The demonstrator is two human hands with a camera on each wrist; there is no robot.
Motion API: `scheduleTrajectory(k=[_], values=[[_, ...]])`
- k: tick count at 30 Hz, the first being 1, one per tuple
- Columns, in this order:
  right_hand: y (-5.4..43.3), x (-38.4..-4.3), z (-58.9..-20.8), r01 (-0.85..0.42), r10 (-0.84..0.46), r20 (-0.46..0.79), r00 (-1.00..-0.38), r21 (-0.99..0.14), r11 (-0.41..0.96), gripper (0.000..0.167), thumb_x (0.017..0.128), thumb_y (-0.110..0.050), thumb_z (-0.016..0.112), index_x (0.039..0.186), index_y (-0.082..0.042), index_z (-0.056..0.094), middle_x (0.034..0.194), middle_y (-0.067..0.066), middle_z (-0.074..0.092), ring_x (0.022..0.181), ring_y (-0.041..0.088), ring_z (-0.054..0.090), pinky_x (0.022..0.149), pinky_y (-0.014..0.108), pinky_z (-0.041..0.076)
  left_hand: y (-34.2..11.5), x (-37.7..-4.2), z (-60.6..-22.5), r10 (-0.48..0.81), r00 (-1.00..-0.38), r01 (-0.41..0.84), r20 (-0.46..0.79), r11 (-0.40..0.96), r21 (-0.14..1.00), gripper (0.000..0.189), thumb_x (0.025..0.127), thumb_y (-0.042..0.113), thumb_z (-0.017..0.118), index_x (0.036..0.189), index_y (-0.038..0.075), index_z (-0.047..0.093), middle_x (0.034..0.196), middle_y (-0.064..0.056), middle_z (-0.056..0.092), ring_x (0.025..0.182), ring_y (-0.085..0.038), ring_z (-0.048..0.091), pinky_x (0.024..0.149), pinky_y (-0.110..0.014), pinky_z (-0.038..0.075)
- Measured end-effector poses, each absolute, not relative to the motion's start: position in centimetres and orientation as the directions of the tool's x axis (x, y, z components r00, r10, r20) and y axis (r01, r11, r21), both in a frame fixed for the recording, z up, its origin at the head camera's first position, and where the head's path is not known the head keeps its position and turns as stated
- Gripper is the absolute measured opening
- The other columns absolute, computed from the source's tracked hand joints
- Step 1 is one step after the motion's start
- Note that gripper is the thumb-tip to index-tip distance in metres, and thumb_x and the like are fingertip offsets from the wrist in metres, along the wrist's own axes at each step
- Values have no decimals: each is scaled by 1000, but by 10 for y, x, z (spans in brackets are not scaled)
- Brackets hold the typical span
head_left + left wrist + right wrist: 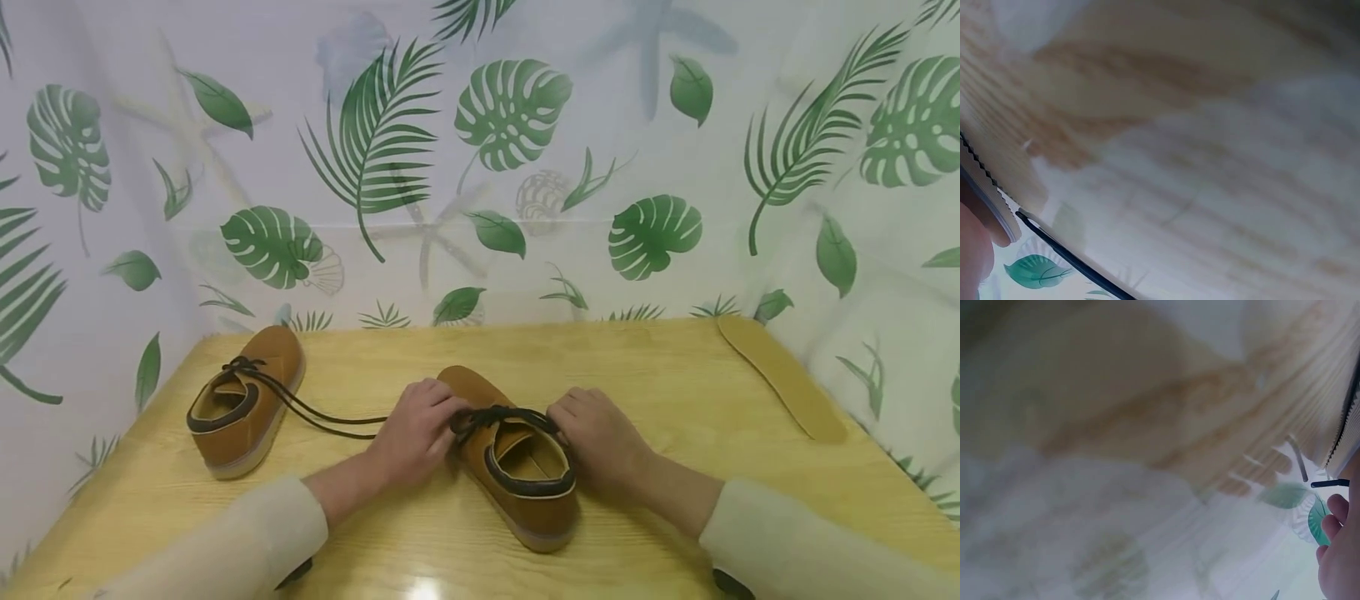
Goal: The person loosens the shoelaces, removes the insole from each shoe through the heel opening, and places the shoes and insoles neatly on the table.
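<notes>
A brown shoe (472, 467) with a dark padded collar sits in front of me, heel toward me and toe tilted up-left. Black shoelaces (498, 414) cross over its tongue. At the shoe's left side my left hand (416, 429) pinches the laces with curled fingers. My right hand (603, 437) grips the laces at the right side of the opening, its fingertips partly hidden behind the shoe. In the left wrist view the shoe's sole (991, 200) and a dark lace (1075, 261) show. The right wrist view has a lace end (1332, 483) above my curled fingers.
A second brown shoe (258, 425) stands at the left, its lace tied in a bow. Two black cords (322, 421) run from it across the table (375, 542) to my left hand. A tan insole (780, 379) lies at the right edge. A leaf-print cloth (420, 183) hangs behind.
</notes>
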State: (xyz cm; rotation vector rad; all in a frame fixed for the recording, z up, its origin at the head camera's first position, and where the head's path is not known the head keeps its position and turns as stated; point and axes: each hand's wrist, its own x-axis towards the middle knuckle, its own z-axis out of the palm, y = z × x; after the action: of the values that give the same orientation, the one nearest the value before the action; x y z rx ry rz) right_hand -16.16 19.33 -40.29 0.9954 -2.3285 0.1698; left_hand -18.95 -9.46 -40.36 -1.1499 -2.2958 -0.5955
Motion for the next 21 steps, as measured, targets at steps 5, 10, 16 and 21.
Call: scheduleTrajectory(k=[5, 10, 16, 21], values=[[196, -166, -399, -706, -630, 587, -509, 135, 696, 16, 78, -4, 71, 80, -13, 58, 79, -4, 62, 76, 15, 56, 67, 31, 44, -93, -195, -399, 600, -500, 840, 624, 512, 180, 11, 95, 17, 61, 98, 16, 72, 97, 1, 62, 94, -19, 54, 84, -44, 44], [194, -160, -399, -696, -634, 567, -525, 143, 704, 18, 80, -3, 73, 83, -13, 59, 81, -4, 64, 79, 15, 57, 68, 31, 45, -95, -194, -405, 610, -501, 852, 614, 474, 225, 8, 97, 20, 60, 93, 16, 67, 117, -6, 64, 111, -25, 58, 94, -52, 44], [197, -158, -400, -695, -641, 556, -529, 150, 703, 14, 84, -6, 73, 86, -13, 61, 83, -3, 66, 81, 16, 57, 68, 31, 44, -94, -189, -404, 676, -540, 842, 502, 430, 325, 15, 98, 25, 57, 93, 11, 56, 143, -16, 55, 137, -35, 47, 112, -57, 36], [201, -163, -402, -717, -645, 598, -475, 163, 678, 6, 89, -11, 61, 84, -11, 58, 78, 0, 62, 77, 18, 55, 65, 32, 43, -94, -186, -402, 672, -593, 799, 443, 427, 423, 50, 92, 28, 63, 135, 2, 55, 127, -11, 64, 141, -32, 43, 114, -55, 35]])
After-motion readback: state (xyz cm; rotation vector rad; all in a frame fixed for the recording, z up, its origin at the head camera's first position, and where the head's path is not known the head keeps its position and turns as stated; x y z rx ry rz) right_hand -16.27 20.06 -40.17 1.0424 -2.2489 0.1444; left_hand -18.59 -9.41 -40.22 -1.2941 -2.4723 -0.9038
